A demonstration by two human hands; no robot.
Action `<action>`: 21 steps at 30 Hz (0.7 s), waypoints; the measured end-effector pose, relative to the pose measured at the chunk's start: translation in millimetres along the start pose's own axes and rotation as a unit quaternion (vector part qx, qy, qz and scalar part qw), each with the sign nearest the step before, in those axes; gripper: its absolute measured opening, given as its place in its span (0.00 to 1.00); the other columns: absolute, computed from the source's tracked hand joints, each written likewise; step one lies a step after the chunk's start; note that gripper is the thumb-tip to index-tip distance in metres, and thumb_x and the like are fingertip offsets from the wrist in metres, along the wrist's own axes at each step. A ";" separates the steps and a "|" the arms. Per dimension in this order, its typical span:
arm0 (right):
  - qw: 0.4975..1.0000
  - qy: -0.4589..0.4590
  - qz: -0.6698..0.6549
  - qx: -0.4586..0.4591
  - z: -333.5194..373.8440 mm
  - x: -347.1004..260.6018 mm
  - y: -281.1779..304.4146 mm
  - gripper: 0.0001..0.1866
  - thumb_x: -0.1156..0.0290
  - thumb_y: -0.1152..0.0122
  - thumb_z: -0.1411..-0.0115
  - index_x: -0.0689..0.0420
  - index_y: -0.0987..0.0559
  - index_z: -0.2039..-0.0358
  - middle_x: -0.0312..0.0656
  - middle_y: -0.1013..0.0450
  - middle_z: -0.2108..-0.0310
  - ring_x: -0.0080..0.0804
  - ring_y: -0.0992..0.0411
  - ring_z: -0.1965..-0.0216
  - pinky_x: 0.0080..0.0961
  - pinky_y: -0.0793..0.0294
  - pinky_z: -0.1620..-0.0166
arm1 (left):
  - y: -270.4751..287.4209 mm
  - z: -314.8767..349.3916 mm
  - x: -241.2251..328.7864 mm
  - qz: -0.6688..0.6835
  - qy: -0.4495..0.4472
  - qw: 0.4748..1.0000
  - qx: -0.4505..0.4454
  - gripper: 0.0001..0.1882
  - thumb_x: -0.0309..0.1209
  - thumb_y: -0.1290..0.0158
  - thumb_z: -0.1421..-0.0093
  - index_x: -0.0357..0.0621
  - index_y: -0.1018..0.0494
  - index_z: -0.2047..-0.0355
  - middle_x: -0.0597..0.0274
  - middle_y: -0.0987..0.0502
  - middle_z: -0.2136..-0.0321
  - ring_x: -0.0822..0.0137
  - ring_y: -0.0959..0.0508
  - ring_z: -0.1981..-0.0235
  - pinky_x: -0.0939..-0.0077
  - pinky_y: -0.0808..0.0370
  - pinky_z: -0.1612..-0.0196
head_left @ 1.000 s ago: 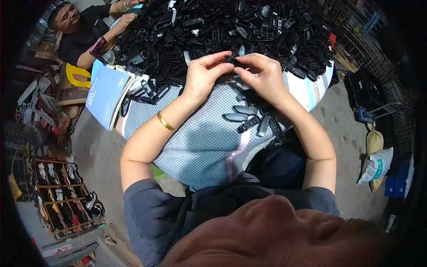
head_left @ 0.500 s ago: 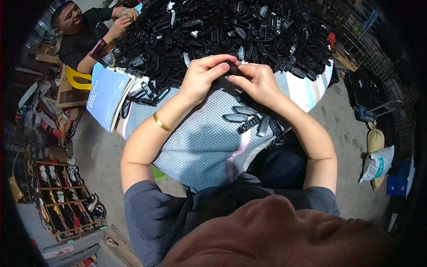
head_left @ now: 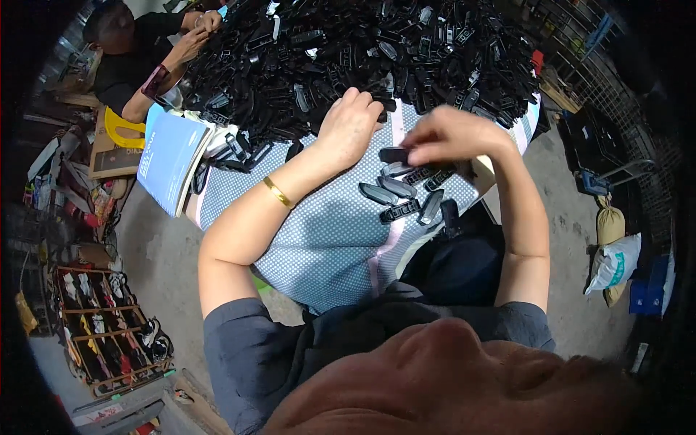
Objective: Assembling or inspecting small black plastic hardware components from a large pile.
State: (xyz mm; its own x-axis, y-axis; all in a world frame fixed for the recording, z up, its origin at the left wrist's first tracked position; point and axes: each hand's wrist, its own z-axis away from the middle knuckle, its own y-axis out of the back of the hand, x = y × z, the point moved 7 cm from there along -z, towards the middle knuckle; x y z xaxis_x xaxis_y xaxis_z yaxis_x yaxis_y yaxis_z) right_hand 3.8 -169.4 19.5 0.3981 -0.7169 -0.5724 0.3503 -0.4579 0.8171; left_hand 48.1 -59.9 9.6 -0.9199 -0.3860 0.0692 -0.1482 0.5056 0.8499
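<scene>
A large heap of black plastic parts (head_left: pixel 312 65), long and slotted like buckles or clips, covers the far side of the table. At its near edge my left hand (head_left: pixel 351 130) is closed, fingers curled over among the parts; what they grip is hidden. My right hand (head_left: pixel 460 136), slightly blurred, hovers to the right with thumb and fingers apart. Beside its thumb tip lies a black oval part (head_left: pixel 393 154). Several similar parts form a small group on the dotted cloth (head_left: pixel 312 217) just below, among them a glossy grey-black piece (head_left: pixel 378 193) and a slotted piece (head_left: pixel 400 211).
Across the table at the far left, another person's hands (head_left: pixel 199 32) work at the heap. A blue-covered book (head_left: pixel 170 159) lies on the table's left edge, by a yellow curved object (head_left: pixel 123 130). Sacks (head_left: pixel 615 262) stand on the floor at right; a wooden rack (head_left: pixel 109 319) is at lower left.
My hands have parted from the dark part they held together. The right moved right and down to the small group, where more parts now lie; the left turned knuckles-up toward the heap.
</scene>
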 end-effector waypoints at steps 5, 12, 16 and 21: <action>0.869 -0.084 0.222 0.433 1.2 28.1 74.8 0.16 0.62 0.40 0.48 0.59 0.22 0.63 0.47 0.25 0.70 0.40 0.26 0.70 0.29 0.27 0.65 | 5.5 2.2 7.4 0.118 -0.009 0.993 0.015 0.11 0.24 0.43 0.55 0.38 0.29 0.70 0.53 0.27 0.71 0.54 0.30 0.66 0.66 0.30 0.62; 0.845 -0.117 0.287 0.436 -49.0 41.2 79.5 0.18 0.58 0.39 0.50 0.60 0.25 0.67 0.50 0.26 0.72 0.47 0.26 0.68 0.39 0.26 0.65 | -19.1 8.9 -26.6 0.659 0.313 0.683 -0.036 0.17 0.26 0.51 0.41 0.36 0.34 0.51 0.57 0.26 0.62 0.71 0.25 0.64 0.79 0.25 0.61; 0.868 -0.157 0.263 0.390 -57.3 37.3 71.5 0.18 0.62 0.37 0.53 0.60 0.26 0.65 0.50 0.25 0.71 0.46 0.26 0.67 0.38 0.26 0.64 | -18.7 12.3 -28.1 0.736 0.325 0.593 -0.027 0.18 0.28 0.53 0.39 0.35 0.37 0.49 0.55 0.27 0.61 0.68 0.24 0.63 0.74 0.23 0.58; 0.892 -0.104 0.203 0.391 -39.2 15.3 58.5 0.18 0.65 0.37 0.54 0.61 0.24 0.63 0.48 0.25 0.70 0.45 0.26 0.66 0.35 0.27 0.63 | -17.0 13.1 -31.6 0.700 0.315 0.641 -0.006 0.18 0.28 0.53 0.39 0.35 0.37 0.49 0.54 0.27 0.60 0.67 0.24 0.62 0.75 0.23 0.58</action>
State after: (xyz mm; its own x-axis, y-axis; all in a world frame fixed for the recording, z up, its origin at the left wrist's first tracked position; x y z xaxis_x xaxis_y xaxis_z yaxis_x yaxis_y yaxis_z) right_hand 63.7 -186.5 55.9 0.1633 -0.9517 -0.2599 -0.5172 -0.3069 0.7989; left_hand 75.0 -46.2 -13.8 0.1808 0.2030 0.9623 0.6689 0.6920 -0.2716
